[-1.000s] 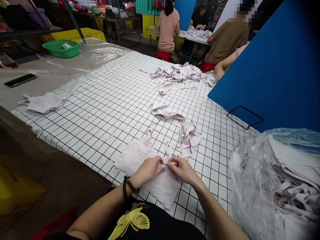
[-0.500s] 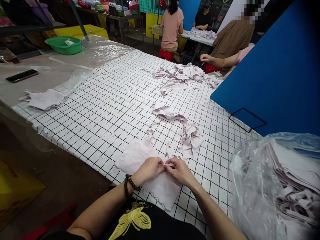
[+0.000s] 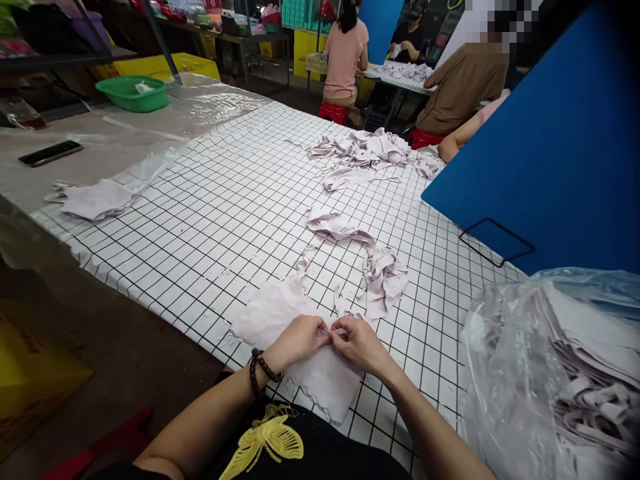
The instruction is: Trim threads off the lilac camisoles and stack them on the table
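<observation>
Where grips [image 3: 300,340] [image 3: 363,343] meet, both pinch cloth [image 3: 327,383].

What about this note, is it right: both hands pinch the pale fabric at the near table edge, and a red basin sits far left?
Not quite: the basin is green, not red, as the head view shows. The left hand and right hand do pinch the pale fabric at the near edge of the table, basin far left.
</observation>
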{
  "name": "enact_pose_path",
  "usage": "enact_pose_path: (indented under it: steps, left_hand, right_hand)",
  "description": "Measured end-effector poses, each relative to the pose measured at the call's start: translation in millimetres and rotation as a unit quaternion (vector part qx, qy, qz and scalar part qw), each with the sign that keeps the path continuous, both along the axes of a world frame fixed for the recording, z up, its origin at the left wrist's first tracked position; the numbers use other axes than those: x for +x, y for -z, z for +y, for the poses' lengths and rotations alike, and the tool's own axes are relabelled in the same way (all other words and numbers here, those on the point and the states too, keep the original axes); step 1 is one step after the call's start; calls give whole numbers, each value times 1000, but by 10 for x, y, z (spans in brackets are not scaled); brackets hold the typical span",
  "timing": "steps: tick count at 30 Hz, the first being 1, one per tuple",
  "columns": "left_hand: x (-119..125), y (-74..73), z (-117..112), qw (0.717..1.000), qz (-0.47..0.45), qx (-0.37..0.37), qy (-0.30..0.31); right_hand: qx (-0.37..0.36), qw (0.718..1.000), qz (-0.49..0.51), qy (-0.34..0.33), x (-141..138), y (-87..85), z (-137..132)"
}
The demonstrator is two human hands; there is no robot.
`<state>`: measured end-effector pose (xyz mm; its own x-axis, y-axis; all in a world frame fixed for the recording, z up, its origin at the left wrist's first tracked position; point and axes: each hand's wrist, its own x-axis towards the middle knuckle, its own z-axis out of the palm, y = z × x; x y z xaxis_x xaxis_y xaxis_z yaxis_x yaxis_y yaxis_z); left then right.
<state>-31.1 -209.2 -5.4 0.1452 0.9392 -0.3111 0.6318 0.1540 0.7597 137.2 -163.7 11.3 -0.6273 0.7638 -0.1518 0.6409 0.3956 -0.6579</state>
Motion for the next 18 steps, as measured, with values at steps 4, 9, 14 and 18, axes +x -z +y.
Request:
enact_pose_path:
  steps: [4, 9, 14, 18]
  left_hand:
    - [-1, 17, 4, 1000, -12, -5, 1]
    - [-11, 31, 6, 1000, -25, -3, 3]
    - [-28, 57, -40, 999, -45, -23, -17]
    - [-21, 63, -68, 999, -28, 4, -31]
  right_hand:
    - [72, 994, -56, -53, -13, -22, -1]
    - [98, 978, -120, -138, 11, -173, 176]
    - [-2, 993, -69, -92, 208, -300, 672]
    - [-24, 998, -40, 34, 334, -133, 933]
